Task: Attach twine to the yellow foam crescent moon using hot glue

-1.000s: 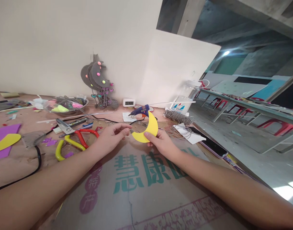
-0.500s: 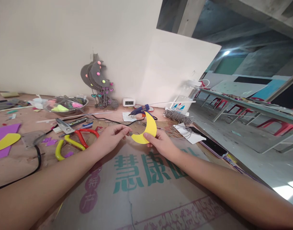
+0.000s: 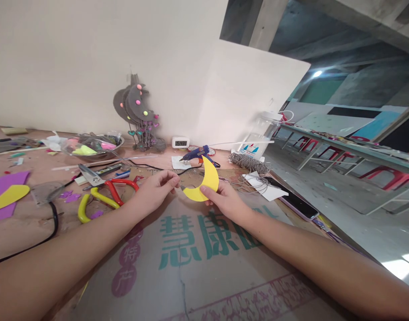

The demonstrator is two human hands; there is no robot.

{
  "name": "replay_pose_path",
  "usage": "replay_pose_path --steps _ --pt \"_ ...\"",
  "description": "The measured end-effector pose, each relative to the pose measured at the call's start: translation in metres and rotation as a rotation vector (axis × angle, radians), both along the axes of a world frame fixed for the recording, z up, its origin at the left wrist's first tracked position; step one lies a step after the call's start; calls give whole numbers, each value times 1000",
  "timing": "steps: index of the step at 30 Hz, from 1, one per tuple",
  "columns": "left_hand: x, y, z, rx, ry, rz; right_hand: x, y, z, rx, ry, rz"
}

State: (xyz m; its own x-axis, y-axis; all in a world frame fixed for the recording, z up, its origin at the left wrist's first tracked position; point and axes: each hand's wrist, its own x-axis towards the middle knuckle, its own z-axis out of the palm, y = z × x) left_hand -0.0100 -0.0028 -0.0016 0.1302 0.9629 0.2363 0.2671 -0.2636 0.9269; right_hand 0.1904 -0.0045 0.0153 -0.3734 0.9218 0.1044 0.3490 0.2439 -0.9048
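A yellow foam crescent moon (image 3: 204, 183) is held upright over a flat cardboard sheet (image 3: 198, 267) with green printed characters. My right hand (image 3: 224, 200) pinches the crescent's lower edge between thumb and fingers. My left hand (image 3: 156, 189) is closed in a pinch at the crescent's left tip; whether it grips the tip or something tiny there I cannot make out. Behind the crescent lies a blue glue gun (image 3: 198, 154).
Scissors with red and yellow handles (image 3: 106, 196) lie left of my hands, near a black cable (image 3: 52, 223) and purple and yellow foam pieces (image 3: 7, 191). A bowl of scraps (image 3: 91, 147), grey moon decorations (image 3: 137, 111), grey string (image 3: 247, 162) and a phone (image 3: 296, 203) sit around.
The crescent has dropped slightly and shifted a little left with my right hand. My left hand's pinch stays at its left tip.
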Motion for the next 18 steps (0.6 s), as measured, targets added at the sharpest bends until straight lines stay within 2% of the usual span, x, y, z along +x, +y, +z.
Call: replay_pose_path --steps 5,9,14,18 --pt "0 6 -5 -60 -200 35 1 1 -1 -5 -14 -6" --pt "1 6 -5 -85 -250 36 1 2 -2 1 -8 -11" --pt "0 3 -2 -59 -50 61 2 2 -3 2 14 1" --pt "-1 2 0 -48 27 23 2 3 -5 12 7 0"
